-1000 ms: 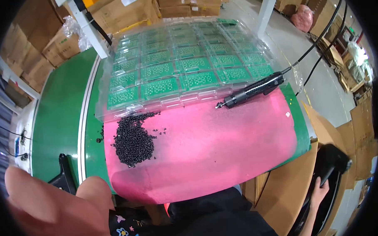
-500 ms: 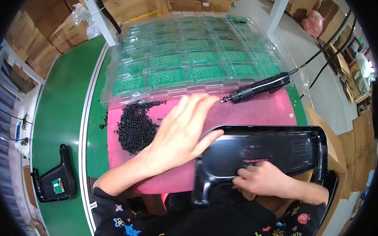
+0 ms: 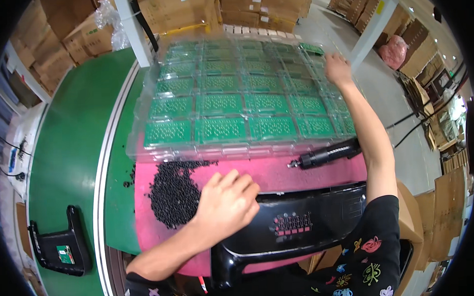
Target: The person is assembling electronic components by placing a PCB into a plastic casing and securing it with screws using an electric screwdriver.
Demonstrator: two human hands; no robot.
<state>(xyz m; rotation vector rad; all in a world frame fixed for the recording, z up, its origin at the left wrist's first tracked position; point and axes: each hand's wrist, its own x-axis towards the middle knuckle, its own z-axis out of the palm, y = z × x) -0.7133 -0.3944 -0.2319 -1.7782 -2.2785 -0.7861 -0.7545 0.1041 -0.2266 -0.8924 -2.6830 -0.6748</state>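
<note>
Here the left hand [image 3: 226, 200] lies spread, fingers loose, on the pink surface [image 3: 321, 171] beside the black screws [image 3: 173, 194] and touching the black plastic housing [image 3: 297, 224]. The right hand [image 3: 337, 69] reaches onto the clear trays of green circuit boards [image 3: 235, 103]; its grip is hard to make out. Cardboard boxes [image 3: 258, 6] crowd the room, and the housing's lower edge is hidden.

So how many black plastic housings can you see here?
2: one large black housing on the pink mat under the left hand, one smaller housing on the green belt at far left.

housing [image 3: 302, 224]: black, flat on pink mat, left hand touching | tray [image 3: 235, 96]: clear, green boards, right hand at far edge
</note>
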